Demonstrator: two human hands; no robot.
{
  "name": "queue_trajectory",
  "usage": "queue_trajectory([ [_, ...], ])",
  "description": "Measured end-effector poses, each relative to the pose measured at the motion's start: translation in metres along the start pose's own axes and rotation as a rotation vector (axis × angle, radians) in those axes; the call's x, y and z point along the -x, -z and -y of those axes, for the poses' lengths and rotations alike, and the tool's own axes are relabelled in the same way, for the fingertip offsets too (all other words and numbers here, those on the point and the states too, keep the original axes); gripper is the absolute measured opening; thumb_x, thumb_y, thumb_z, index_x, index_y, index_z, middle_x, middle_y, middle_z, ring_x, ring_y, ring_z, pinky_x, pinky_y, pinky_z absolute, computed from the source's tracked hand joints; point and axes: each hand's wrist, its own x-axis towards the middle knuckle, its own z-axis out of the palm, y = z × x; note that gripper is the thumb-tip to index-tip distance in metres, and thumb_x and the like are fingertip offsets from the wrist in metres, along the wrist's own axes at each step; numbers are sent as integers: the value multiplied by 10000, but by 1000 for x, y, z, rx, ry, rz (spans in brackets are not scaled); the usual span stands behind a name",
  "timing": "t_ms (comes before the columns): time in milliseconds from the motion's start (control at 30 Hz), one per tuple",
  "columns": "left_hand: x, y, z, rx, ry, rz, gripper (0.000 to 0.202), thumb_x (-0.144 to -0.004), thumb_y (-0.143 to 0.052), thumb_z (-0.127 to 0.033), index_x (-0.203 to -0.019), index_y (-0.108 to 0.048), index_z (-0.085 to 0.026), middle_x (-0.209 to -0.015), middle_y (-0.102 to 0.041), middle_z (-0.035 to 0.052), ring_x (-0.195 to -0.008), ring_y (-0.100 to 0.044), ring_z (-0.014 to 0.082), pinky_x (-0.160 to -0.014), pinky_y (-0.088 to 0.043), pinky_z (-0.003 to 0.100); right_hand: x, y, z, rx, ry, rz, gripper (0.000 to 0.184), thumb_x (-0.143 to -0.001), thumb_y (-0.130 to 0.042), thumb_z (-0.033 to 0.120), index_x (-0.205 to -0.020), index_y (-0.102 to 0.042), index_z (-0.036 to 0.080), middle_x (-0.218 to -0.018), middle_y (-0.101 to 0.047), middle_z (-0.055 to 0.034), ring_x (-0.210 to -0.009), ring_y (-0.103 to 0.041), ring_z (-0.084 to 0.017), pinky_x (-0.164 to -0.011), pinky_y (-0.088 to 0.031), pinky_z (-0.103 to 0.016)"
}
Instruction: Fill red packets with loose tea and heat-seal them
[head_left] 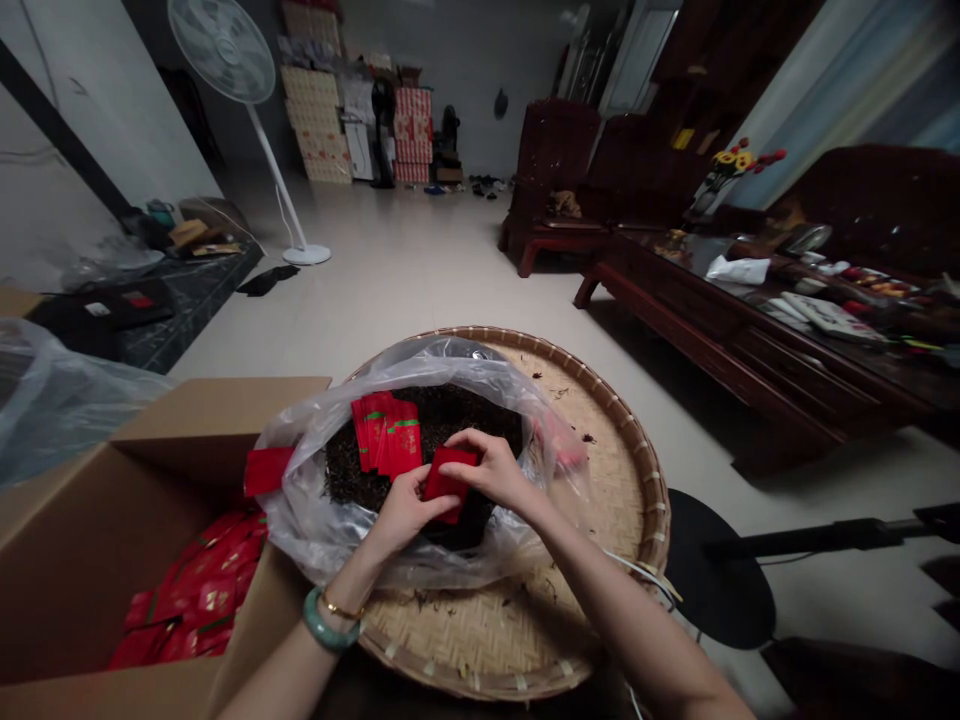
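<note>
Both my hands hold one red packet (450, 480) over an open clear plastic bag (315, 535). My left hand (409, 512) grips its lower left side, and my right hand (491, 465) closes on its upper right part. Dark dried leaves that look like tea (352, 485) fill the bag. On the leaves, just beyond my left hand, lies a fanned stack of red packets (386, 432) with green stripes. The bag rests on a round woven bamboo tray (630, 470). Whether the packet in my hands is open at the top cannot be seen.
An open cardboard box (67, 560) at the left holds many red packets (199, 595). Another red packet (268, 471) lies at the bag's left edge. A black round stand base (716, 570) is right of the tray. Beyond stand a white fan (262, 150) and a dark wooden table (675, 310).
</note>
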Motion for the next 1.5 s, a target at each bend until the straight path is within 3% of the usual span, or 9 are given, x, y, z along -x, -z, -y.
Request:
queue_trajectory([
  [133,0,3,3,-89,-176,-90,294,-622,-757,-268,-869,-683,-127,-833,-731,44,-782,-669,202,-770,-520,314,19,12,10,121,290,-42,427,-774,-680,354,-1163,-577,210,-1014,-586,-79,-900,-562,-172,-698,-483,-262],
  [267,1,6,8,-130,-303,-92,187,-685,-710,-272,-833,-694,-158,-879,-737,53,-829,-676,200,-804,-522,313,35,12,14,409,524,-110,217,-855,-590,243,-1065,-642,262,-963,-597,-68,-884,-544,-166,-755,-487,-308],
  [400,1,9,15,-236,-310,-57,161,-712,-680,-238,-859,-698,-174,-910,-735,55,-854,-674,199,-805,-523,311,40,2,9,557,597,-123,169,-871,-556,180,-991,-665,230,-889,-630,-59,-804,-544,-146,-706,-480,-271],
  [633,5,17,23,-402,-237,8,296,-759,-604,-181,-1056,-601,-183,-1012,-694,62,-928,-660,189,-836,-531,331,48,-17,-12,640,514,5,238,-913,-478,166,-1100,-623,190,-902,-652,-65,-760,-572,-132,-647,-474,-226],
  [733,13,24,19,-583,-445,-131,441,-786,-612,-203,-1214,-502,-196,-1179,-619,100,-1086,-591,220,-945,-480,405,48,-20,-16,682,484,47,271,-913,-491,188,-1167,-586,202,-936,-649,-69,-788,-579,-137,-664,-476,-231],
  [900,24,42,9,-931,-877,-190,282,-867,-526,-133,-1126,-599,-217,-1142,-622,93,-1034,-561,214,-904,-487,406,44,-20,-17,739,470,63,337,-909,-485,171,-1238,-541,216,-1012,-655,-86,-823,-592,-154,-687,-483,-252],
  [1100,21,55,7,-1043,-1049,-191,270,-868,-528,-112,-1113,-613,-187,-1024,-671,90,-920,-563,195,-790,-525,344,42,-20,-19,749,465,92,355,-906,-475,171,-1252,-535,221,-1060,-656,-101,-829,-604,-167,-695,-494,-273],
  [1300,13,59,1,-1126,-1157,-113,208,-884,-496,-123,-1029,-637,-170,-927,-685,83,-837,-568,182,-722,-538,325,40,-19,-14,605,374,64,273,-925,-449,221,-1150,-602,200,-1027,-659,-94,-863,-611,-160,-734,-497,-265],
  [1500,7,57,-1,-1113,-1243,14,146,-854,-542,-107,-962,-629,-152,-935,-701,80,-822,-569,174,-697,-536,312,15,-18,-6,311,121,-5,263,-919,-466,268,-764,-658,177,-794,-623,-42,-727,-589,-125,-676,-466,-229],
])
